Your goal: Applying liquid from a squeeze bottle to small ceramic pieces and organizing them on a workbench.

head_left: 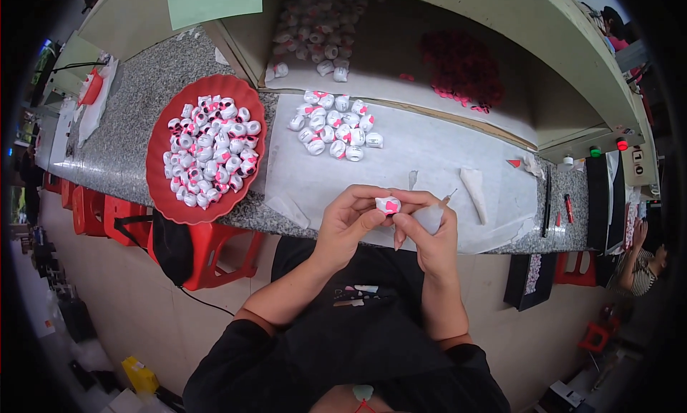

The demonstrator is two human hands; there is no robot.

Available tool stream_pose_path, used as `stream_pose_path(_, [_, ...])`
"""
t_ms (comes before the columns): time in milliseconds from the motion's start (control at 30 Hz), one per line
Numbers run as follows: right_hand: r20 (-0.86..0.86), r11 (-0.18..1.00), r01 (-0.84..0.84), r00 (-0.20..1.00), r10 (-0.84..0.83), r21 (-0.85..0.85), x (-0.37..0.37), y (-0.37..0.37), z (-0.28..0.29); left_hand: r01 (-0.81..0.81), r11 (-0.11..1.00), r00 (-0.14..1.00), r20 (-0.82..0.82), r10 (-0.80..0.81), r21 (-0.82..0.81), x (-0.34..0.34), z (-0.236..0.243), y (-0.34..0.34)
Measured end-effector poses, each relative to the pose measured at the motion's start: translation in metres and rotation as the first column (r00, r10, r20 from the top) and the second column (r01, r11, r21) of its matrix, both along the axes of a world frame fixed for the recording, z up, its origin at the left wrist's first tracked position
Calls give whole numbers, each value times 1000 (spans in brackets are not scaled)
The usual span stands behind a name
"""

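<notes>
Close to the table's front edge, a small rounded white piece with a pink bow-shaped part [387, 205] is pinched between my two hands. My left hand [347, 225] grips it from the left with thumb and fingers. From the other side, the fingertips of my right hand [434, 243] press on it. Tucked in that right hand is also a translucent whitish bottle [428, 218] with a thin needle-like tip pointing up and right. Beyond my hands, several similar white pieces [335, 120] lie grouped on the white paper sheet [401, 145].
A red scalloped bowl [159, 188] full of similar pieces stands at the left. Under the shelf sit a pile of white pieces [315, 30] and a pile of pink parts [461, 66]. A paper-wrapped cone [473, 195] lies right of my hands; a red pen [569, 208] lies farther right.
</notes>
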State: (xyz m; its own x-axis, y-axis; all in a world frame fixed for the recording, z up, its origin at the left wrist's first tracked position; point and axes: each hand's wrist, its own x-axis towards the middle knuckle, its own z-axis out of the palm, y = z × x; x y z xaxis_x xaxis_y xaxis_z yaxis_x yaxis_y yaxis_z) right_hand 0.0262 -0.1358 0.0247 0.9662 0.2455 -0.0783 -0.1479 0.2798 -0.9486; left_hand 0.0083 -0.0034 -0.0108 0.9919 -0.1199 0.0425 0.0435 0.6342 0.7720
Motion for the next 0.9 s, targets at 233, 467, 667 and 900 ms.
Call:
stream_pose_path(233, [-34, 987, -161, 986, 161, 13, 1, -9, 3, -58, 985, 994, 96, 43, 162, -4, 2, 0])
stream_pose_path(467, [-74, 996, -91, 993, 93, 24, 2, -40, 5, 82, 975, 993, 63, -96, 206, 5, 6, -15])
stream_pose_path(667, [181, 889, 290, 954, -239, -354, 10, -90, -3, 220, 974, 968, -109, -225, -49, 9, 4, -22])
stream_pose_path(900, [484, 266, 472, 875, -23, -840, 26, -95, -27, 192, 981, 973, -128, -194, -31, 7, 6, -24])
